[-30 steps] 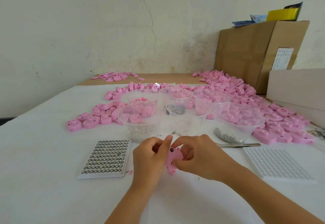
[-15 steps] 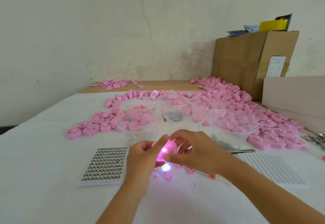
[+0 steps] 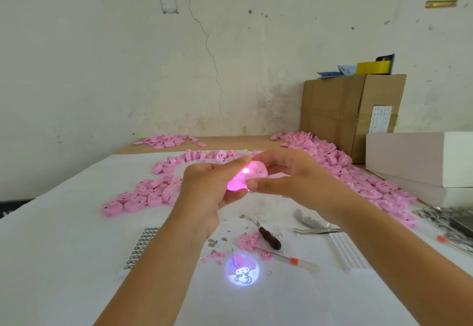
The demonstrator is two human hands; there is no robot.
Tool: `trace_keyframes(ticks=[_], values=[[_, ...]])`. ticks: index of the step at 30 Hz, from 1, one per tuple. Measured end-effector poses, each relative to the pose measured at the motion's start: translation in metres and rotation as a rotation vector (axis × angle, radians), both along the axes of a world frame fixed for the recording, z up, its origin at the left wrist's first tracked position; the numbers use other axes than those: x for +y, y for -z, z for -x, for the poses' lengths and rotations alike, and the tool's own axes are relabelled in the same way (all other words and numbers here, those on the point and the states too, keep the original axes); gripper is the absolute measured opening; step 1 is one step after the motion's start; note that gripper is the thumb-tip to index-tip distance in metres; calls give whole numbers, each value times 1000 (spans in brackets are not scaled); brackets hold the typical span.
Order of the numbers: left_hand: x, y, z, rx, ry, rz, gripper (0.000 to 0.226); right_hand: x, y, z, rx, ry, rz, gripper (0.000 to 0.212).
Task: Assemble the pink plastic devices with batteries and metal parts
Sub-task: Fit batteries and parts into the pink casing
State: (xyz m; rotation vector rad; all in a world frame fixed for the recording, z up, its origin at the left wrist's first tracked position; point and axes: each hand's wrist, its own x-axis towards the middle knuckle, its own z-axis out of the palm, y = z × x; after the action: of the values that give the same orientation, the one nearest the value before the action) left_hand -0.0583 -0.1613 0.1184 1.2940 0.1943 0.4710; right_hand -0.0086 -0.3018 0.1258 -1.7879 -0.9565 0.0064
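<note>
1. Pink device (image 3: pixel 252 172) glows at frame centre; we pinch it with left hand (image 3: pixel 208 190) and right hand (image 3: pixel 291 180), fingers covering its edges.
2. Our left forearm hides most of the battery tray (image 3: pixel 142 243), lower left.

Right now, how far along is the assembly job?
Done: the pink device glows and throws a cartoon picture onto the table, so this unit seems to work. In hand: left hand and right hand both hold it. Left: rows of button cells and heaps of pink housings; whether those are assembled, I cannot tell.
</note>
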Motion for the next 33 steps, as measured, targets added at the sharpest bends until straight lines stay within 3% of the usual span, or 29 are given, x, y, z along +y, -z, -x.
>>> trace_keyframes(ticks=[5,12,17,23,33], values=[[-6,-11,10,-11,-2,6,22,-6,-10,8,13,-13,-8,53],[-10,-15,13,-19,-20,-13,23,-9,-13,11,33,-63,-51,44],[-9,-8,10,3,-46,9,22,-7,-6,10,-75,45,15,52],[-7,4,2,13,-82,16,23,-5,5,10,-269,83,18,22],[11,24,-2,86,-132,-61,30,13,25,2,-264,22,68,21]])
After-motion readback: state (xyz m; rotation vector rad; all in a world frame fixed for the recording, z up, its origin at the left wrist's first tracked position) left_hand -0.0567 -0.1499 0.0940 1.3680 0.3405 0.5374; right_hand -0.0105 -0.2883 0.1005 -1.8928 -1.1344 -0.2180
